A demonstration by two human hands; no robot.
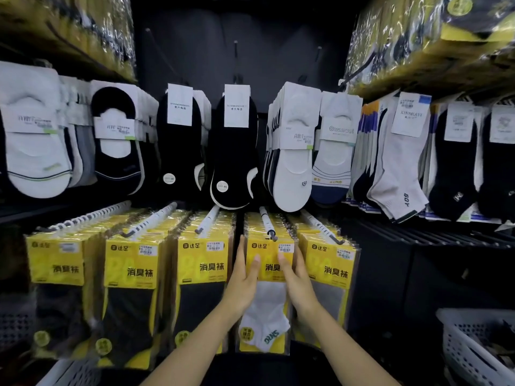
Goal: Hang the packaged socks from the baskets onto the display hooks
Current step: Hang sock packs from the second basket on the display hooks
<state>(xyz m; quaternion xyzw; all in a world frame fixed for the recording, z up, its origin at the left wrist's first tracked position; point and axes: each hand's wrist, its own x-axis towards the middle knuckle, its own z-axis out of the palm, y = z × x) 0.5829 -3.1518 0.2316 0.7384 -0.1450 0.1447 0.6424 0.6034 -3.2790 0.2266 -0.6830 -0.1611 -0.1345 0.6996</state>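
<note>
The yellow packs (203, 263) read "达足" and "消臭袜". Far right, a white sock's card (338, 129) reads "Guanwei"; a grey sock's card (411, 115) reads "XINSHAYI".

Both forearms reach forward, side by side. The left hand (245, 277) and right hand (296, 277) point straight fingers upward, palms facing inward.
</note>
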